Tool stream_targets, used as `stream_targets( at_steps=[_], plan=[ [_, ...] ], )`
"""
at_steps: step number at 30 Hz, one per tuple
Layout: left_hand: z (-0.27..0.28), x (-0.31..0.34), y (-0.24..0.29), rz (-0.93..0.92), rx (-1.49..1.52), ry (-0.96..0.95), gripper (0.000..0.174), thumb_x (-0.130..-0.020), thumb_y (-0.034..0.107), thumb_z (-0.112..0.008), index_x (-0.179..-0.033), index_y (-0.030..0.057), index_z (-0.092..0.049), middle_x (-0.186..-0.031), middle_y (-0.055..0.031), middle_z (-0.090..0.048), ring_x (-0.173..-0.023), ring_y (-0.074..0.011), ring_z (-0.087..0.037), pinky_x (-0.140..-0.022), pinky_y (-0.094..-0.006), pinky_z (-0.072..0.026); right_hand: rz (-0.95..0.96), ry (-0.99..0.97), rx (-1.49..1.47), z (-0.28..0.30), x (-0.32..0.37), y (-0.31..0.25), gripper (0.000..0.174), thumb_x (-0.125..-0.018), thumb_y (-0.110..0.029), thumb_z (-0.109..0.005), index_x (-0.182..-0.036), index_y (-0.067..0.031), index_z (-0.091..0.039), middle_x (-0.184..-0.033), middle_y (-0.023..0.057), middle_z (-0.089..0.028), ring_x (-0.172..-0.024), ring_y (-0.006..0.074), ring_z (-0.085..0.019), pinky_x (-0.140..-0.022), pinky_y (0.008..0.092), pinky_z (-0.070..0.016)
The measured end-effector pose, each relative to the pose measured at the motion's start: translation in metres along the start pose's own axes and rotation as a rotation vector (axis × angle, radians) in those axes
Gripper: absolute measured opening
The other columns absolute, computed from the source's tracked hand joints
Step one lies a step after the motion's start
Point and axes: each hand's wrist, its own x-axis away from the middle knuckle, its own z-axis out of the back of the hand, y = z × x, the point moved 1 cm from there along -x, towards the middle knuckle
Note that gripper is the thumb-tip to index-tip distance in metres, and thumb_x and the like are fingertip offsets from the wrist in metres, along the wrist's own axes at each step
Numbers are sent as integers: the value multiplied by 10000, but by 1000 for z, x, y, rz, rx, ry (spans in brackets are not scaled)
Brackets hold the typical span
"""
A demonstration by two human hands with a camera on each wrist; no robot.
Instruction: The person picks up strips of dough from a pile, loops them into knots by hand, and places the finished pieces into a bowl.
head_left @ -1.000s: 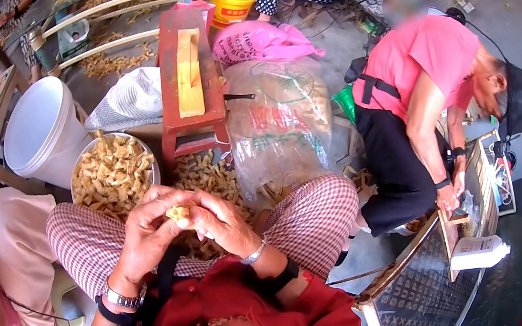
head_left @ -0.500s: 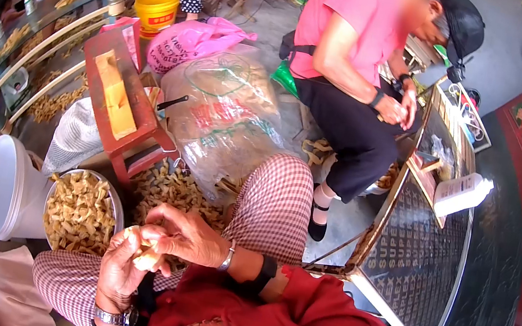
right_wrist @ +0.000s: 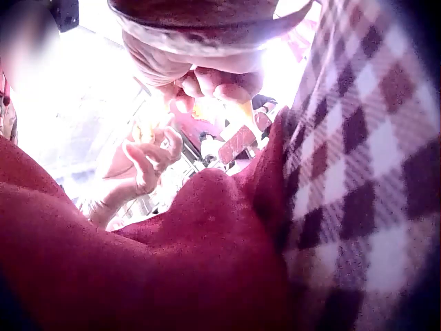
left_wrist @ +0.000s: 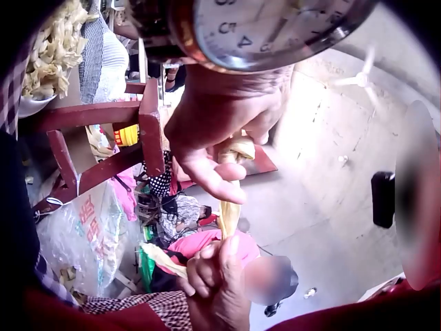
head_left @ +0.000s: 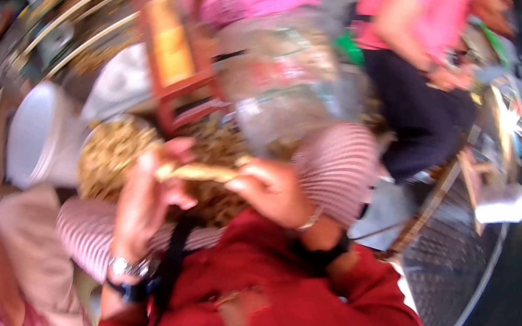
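- One long, pale-yellow, pliable strip (head_left: 203, 172) is stretched between the fingers of both hands, a folded lump at its left end.
- By the left hand (left_wrist: 227, 114) the lump is gripped, thumb and fingers bent round it with little gap.
- By the right hand (left_wrist: 220, 283) the strip is pinched in closely curled fingers, a loose tail hanging past them.
- A knot or fold is, it seems, being drawn snug or shaped; whether it is finished cannot be told through the blur.
- For the next move, the lump should be kept pinched while the free length is guided evenly, without a hard tug that could tear it.
- Just beyond the left fingers, similar folded yellow pieces (head_left: 112, 154) are heaped in a round bowl.
- Farther out, flat yellow sheets (head_left: 173, 46) are laid on a red wooden stool (left_wrist: 83, 116).
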Motion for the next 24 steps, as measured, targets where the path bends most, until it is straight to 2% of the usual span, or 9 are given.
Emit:
stream_targets(
  at_steps=[2, 3, 4, 9, 12, 16, 17, 21, 24],
  plan=[
    [3, -1, 0, 55, -177, 10, 520, -927, 438, -518, -1113, -44, -576, -592, -13, -525, -426, -81, -441, -428, -220, -408, 126, 96, 103, -4, -4, 3, 136, -800, -114, -694, -789, -4, -615, -640, 81, -548, -547, 141, -517, -503, 288, -394],
    [5, -3, -3, 74, -188, 16, 437, -927, 373, -551, -1059, -41, -605, -595, -8, -530, -403, -72, -426, -405, -212, -361, 138, 104, 175, -6, -5, 5, 174, -778, -140, -716, -763, -9, -602, -648, 107, -562, -534, 218, -547, -505, 324, -420],
    [11, -3, -4, 127, -234, -7, 438, -938, 349, -529, -1101, -56, -570, -683, -14, -570, -423, -45, -392, -392, -204, -376, 111, 77, 207, -6, -4, 7, 166, -775, -128, -718, -795, -9, -604, -666, 104, -569, -539, 221, -548, -511, 326, -425],
    [15, -2, -10, 154, -275, -18, 415, -928, 359, -545, -1096, -19, -575, -668, -52, -597, -380, -50, -411, -369, -182, -340, 210, 113, 230, -11, -8, 9, 181, -764, -112, -721, -835, -7, -592, -711, 93, -580, -612, 243, -563, -551, 331, -442],
    [23, 0, -9, 259, -252, -51, 427, -926, 376, -544, -1081, -21, -581, -659, -56, -599, -378, -50, -417, -367, -184, -334, 244, 103, 325, -10, -10, 5, 197, -752, -117, -726, -840, -7, -589, -720, 100, -581, -634, 259, -566, -573, 341, -453],
    [24, 5, -12, 184, -31, -19, 255, -914, 205, -578, -1060, -3, -598, -661, 11, -526, -432, -23, -362, -389, -170, -310, 233, 17, 311, -11, -10, 6, 201, -799, -138, -686, -918, -12, -586, -775, 116, -597, -673, 255, -585, -581, 330, -465],
    [24, 6, -10, 200, -9, -18, 187, -897, 120, -580, -1046, 8, -602, -672, 36, -487, -458, -13, -332, -402, -162, -298, 102, -37, 198, -13, -10, 7, 200, -818, -138, -667, -945, -11, -580, -781, 114, -596, -691, 231, -592, -590, 325, -469],
    [23, 10, -7, 182, -18, 31, 145, -888, 107, -595, -1000, 15, -602, -682, 33, -493, -463, -9, -341, -403, -160, -294, -386, -205, -330, -27, -5, -4, 214, -883, -146, -598, -1037, -4, -553, -787, 113, -582, -765, 138, -603, -636, 303, -480],
    [18, 11, -11, 156, -84, 27, 146, -881, 107, -614, -995, 16, -599, -684, 28, -497, -475, -7, -356, -404, -160, -297, -414, -277, -397, -36, -8, -11, 212, -914, -191, -565, -963, 14, -543, -755, 113, -556, -722, 90, -543, -593, 283, -443]
  ],
)
